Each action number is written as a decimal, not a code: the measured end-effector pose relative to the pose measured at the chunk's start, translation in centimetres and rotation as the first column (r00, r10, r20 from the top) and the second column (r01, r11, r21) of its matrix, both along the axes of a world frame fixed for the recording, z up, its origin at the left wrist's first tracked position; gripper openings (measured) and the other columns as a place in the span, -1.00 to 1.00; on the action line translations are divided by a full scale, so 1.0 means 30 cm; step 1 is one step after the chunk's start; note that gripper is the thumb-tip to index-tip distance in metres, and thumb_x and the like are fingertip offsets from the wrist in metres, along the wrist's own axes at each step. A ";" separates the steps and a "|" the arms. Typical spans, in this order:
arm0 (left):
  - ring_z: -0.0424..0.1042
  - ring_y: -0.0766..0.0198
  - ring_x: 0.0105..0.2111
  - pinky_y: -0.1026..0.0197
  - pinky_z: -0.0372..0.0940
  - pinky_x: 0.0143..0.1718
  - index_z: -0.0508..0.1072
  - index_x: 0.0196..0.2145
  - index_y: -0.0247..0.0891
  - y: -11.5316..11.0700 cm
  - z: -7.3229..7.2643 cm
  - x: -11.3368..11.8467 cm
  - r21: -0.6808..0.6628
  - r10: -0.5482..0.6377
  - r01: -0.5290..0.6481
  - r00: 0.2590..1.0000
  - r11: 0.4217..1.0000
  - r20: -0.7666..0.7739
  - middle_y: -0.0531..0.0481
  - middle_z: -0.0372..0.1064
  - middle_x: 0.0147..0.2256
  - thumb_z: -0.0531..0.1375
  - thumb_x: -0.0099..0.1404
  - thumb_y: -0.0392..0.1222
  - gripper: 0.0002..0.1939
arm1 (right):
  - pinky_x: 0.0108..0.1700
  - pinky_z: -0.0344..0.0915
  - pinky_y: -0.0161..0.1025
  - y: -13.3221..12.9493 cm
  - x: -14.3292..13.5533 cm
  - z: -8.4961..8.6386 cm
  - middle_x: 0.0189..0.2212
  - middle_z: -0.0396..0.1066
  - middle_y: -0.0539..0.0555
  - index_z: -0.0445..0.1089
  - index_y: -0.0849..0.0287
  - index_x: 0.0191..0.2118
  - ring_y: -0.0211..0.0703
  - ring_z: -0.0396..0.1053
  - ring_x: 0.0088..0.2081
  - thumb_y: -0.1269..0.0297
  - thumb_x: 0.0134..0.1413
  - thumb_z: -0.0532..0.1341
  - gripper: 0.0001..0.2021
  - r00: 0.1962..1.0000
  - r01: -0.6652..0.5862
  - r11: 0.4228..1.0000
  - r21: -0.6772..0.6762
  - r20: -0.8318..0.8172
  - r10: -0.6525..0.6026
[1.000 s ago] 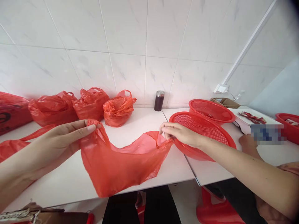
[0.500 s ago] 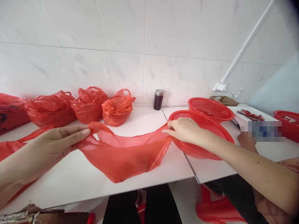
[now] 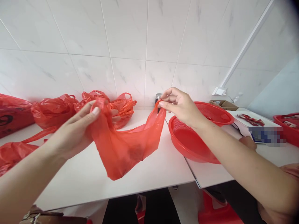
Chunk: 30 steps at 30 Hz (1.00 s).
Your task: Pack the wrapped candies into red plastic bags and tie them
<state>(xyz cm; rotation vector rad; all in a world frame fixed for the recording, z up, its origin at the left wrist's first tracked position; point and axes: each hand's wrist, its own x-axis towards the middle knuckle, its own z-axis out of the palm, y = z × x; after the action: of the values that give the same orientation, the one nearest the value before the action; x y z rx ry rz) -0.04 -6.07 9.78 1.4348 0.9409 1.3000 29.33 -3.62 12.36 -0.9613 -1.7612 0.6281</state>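
A thin red plastic bag (image 3: 130, 146) hangs between my two hands over the white table, with a dark shape showing through its lower part. My left hand (image 3: 80, 124) is closed on one of its handles, thumb on top. My right hand (image 3: 179, 105) pinches the other handle, higher up and in front of the dark tumbler (image 3: 158, 97). To the right of the bag, below my right forearm, lies a red plastic colander (image 3: 187, 140). What the bag contains cannot be made out.
Several filled red bags (image 3: 52, 110) line the wall on the left, and another red bag (image 3: 16, 154) lies nearer. A second red colander (image 3: 215, 113) stands behind the first. At right are a scale (image 3: 255, 135) with small packets (image 3: 251, 119) and another person's hand (image 3: 248, 142).
Both my hands have risen, the right one most, lifting the bag by its handles. The handles are drawn closer together and the bag sags deeper between them.
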 end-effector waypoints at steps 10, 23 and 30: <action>0.36 0.29 -0.44 0.26 0.33 -0.46 0.42 -0.27 -0.18 0.050 -0.023 0.152 -0.262 -0.244 0.146 0.885 0.954 -0.398 0.07 0.32 -0.42 0.27 0.18 -0.04 -0.78 | -0.04 0.34 -0.25 -0.013 -0.297 -0.046 -0.21 0.45 -0.04 0.34 0.09 -0.21 -0.30 0.42 -0.13 0.44 0.17 0.15 -0.88 0.912 -0.407 0.908 0.097 0.091 0.399; 0.36 0.28 -0.49 0.21 0.32 -0.37 0.40 -0.49 -0.24 0.070 -0.082 0.096 -0.296 -0.395 0.313 0.874 0.902 -0.282 0.04 0.35 -0.52 0.10 0.32 0.10 -0.61 | -0.11 0.33 -0.28 -0.162 -0.213 -0.140 -0.28 0.40 -0.04 0.29 0.09 -0.23 -0.28 0.40 -0.22 0.37 0.19 0.17 -0.95 0.962 -0.271 0.963 -0.011 0.022 0.271; 0.47 0.20 -0.32 0.18 0.37 -0.25 0.56 -0.35 -0.14 0.041 -0.063 0.089 -0.152 -0.411 0.408 0.678 0.900 -0.609 0.03 0.49 -0.35 0.19 0.25 -0.11 -0.85 | -0.07 0.33 -0.21 -0.126 -0.233 -0.236 -0.18 0.45 0.01 0.30 0.03 -0.03 -0.21 0.41 -0.12 0.22 0.34 0.00 -0.80 0.976 -0.201 0.969 -0.144 -0.110 0.186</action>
<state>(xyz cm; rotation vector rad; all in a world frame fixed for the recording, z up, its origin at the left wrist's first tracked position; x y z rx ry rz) 2.63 -4.84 7.89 1.9980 0.9506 0.4617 22.34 -7.39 5.27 -0.8529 -1.7533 0.9324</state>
